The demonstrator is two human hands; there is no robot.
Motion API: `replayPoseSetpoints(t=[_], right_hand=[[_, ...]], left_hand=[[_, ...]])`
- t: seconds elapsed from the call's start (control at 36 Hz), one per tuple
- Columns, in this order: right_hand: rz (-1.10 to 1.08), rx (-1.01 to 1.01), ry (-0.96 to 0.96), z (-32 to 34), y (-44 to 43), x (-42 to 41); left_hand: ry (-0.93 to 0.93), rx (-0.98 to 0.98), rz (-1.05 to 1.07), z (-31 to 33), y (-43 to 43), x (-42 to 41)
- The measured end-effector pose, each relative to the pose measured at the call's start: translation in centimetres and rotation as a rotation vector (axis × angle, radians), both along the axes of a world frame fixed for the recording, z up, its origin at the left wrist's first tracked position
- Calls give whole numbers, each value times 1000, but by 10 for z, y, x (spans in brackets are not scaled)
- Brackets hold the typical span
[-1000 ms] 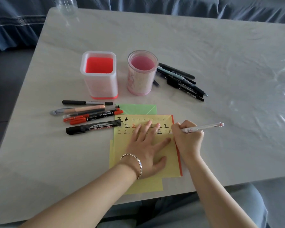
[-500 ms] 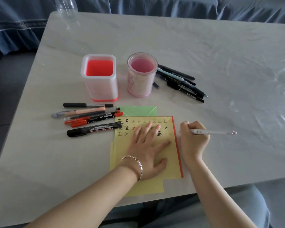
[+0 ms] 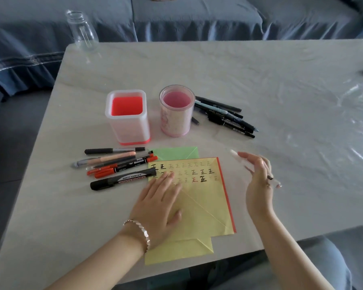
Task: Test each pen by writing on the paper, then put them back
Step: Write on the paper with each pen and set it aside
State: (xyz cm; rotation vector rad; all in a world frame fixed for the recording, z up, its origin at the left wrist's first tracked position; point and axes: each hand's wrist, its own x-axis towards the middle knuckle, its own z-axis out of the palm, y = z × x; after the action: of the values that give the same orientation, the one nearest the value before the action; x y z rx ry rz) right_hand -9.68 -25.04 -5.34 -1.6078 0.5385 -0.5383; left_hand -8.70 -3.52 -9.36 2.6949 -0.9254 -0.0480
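A yellow paper [image 3: 203, 208] lies near the table's front edge, with rows of test characters along its top. My left hand [image 3: 157, 204] presses flat on its left part, fingers straight. To the right of the paper my right hand [image 3: 258, 185] is raised and blurred, holding a translucent white pen [image 3: 237, 156] between its fingers; the pen is off the paper. Behind the paper stand a red square pen holder [image 3: 130, 130] and a pink round pen holder [image 3: 175, 124], with no pens showing in either.
Several pens and a black whiteboard marker [image 3: 122, 178] lie left of the paper. A bunch of black pens [image 3: 224, 116] lies right of the pink holder. A green sheet [image 3: 176, 152] peeks from under the yellow one. A glass jar [image 3: 82, 30] stands at the far left corner.
My right hand lifted the white pen off the paper and swung it to the right, turning it in the fingers. My left hand slid a little left on the paper.
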Motion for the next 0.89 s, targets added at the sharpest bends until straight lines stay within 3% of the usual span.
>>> replayPoseSetpoints(t=[0.08,0.28,0.53,0.67,0.75,0.81,0.89], right_hand=[[0,24,-54,19,-5,0],[261,600,-16,69,0,-1],[243,794,43,79,11,10],[77,813,196,61,26,23],[70,851,134,56,39,30],[121,699,157,55,47,33],[207,288,271,57,58,36]], left_hand=[[33,15,-1,-2,12,1],[27,-42,1,-9,14,2],[3,-126,-9,-13,16,2],[1,-319,-27,9,7,11],[191,-514,147,42,-11,14],[385,-638,210,56,-21,17],[460,-708,141,67,-29,27]])
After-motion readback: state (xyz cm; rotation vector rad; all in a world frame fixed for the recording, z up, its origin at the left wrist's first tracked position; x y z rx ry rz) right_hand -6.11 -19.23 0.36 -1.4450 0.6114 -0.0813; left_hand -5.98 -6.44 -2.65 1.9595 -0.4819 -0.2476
